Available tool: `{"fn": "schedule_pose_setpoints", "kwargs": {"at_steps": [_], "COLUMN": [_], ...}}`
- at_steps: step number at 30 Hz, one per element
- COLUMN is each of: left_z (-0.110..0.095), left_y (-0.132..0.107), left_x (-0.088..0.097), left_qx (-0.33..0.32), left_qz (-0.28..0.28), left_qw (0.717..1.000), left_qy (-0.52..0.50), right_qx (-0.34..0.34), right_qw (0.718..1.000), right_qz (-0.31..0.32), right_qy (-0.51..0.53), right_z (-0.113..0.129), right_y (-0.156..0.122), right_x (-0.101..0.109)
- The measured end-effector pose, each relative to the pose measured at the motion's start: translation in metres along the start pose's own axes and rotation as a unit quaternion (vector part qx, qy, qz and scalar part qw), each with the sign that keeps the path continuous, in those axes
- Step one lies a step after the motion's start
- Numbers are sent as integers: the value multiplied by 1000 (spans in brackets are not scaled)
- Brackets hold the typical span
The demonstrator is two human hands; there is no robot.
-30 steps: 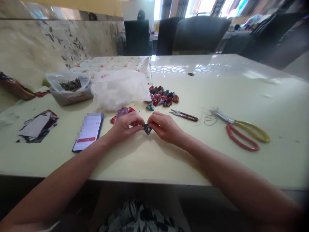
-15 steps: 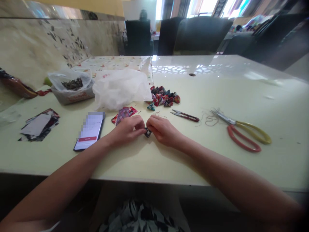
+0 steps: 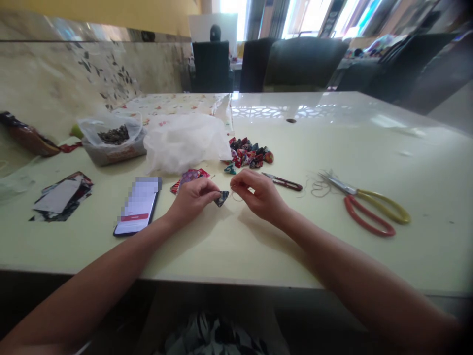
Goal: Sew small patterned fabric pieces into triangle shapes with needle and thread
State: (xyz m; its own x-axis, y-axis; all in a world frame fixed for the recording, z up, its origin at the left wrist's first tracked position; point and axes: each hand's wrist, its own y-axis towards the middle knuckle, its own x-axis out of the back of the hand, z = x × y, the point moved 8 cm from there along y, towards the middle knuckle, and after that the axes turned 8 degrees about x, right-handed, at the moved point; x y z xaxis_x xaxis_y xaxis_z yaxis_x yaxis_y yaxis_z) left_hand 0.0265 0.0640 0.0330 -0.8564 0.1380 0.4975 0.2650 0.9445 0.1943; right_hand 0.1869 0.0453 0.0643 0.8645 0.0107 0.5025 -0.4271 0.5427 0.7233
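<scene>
My left hand pinches a small dark fabric triangle just above the pale table. My right hand is closed in a pinch a little to the right of it, with a thin thread looping between its fingertips and the triangle. Whether a needle is in the fingers is too small to see. A pile of several finished colourful fabric triangles lies just beyond the hands, with one teal piece apart from it.
Thread snips lie right of my hands; large red-and-yellow scissors and loose thread farther right. A phone, patterned fabric squares, white plastic bag, a bag-lined tub and cut scraps sit left. Dark chairs stand behind.
My right hand has drawn away to the right from the triangle, pulling the thread out. My left hand has kept hold of the triangle and lifted it slightly. The view has tilted down a little.
</scene>
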Motion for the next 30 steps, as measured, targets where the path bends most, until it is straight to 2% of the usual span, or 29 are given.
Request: {"fn": "schedule_pose_setpoints", "kwargs": {"at_steps": [6, 17, 21, 25, 30], "left_z": [-1, -4, -12, -19, -18], "left_y": [-1, -2, -4, -7, -8], "left_x": [-1, -2, -4, -11, -11], "left_qx": [-8, -47, -91, -138, -131], "left_qz": [-4, -2, -8, 3, -6], "left_qw": [1000, 998, 991, 978, 980], "left_qy": [1, 36, 98, 153, 150], "right_qx": [14, -19, -57, -61, -64], "right_qw": [998, 996, 989, 978, 982], "right_qz": [67, 82, 134, 195, 174], "right_qy": [-5, 18, 2, -48, -21], "right_z": [0, -5, -12, -14, -13], "right_y": [-3, -4, -8, -10, -8], "right_x": [-15, -20, -28, -36, -31]}}
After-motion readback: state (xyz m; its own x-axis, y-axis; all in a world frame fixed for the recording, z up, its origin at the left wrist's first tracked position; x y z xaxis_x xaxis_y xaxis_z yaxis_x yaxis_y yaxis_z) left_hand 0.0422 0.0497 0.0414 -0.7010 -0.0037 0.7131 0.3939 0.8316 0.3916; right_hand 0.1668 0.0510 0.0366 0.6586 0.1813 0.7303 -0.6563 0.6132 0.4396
